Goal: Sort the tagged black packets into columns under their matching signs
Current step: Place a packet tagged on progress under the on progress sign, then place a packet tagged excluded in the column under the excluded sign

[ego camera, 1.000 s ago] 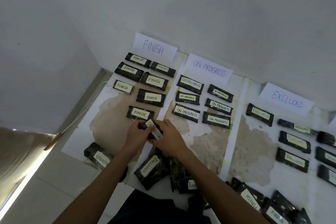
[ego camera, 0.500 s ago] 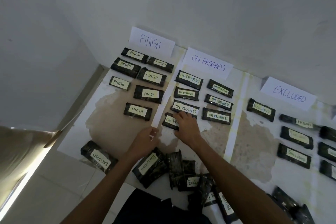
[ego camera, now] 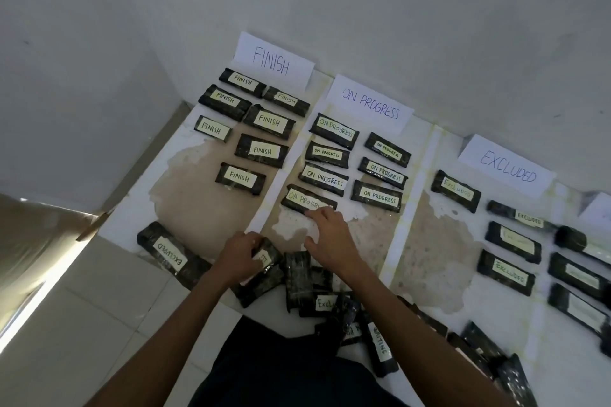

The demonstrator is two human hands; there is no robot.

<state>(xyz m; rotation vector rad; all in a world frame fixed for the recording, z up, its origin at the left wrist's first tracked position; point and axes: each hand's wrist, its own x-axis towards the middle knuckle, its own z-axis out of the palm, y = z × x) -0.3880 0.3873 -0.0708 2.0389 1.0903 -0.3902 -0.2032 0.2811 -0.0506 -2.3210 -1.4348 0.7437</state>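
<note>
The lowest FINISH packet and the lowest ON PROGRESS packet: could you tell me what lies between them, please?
Head view: only the white floor strip separates the FINISH packet from the ON PROGRESS packet.

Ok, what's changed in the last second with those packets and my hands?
The ON PROGRESS packet, held by both hands a second ago, moved right and away to the bottom of the ON PROGRESS column. The right hand released it, fingertips still at its near edge. The left hand dropped back to the pile and now grips an EXCLUDED packet. The signs and other sorted packets stayed put.
</note>
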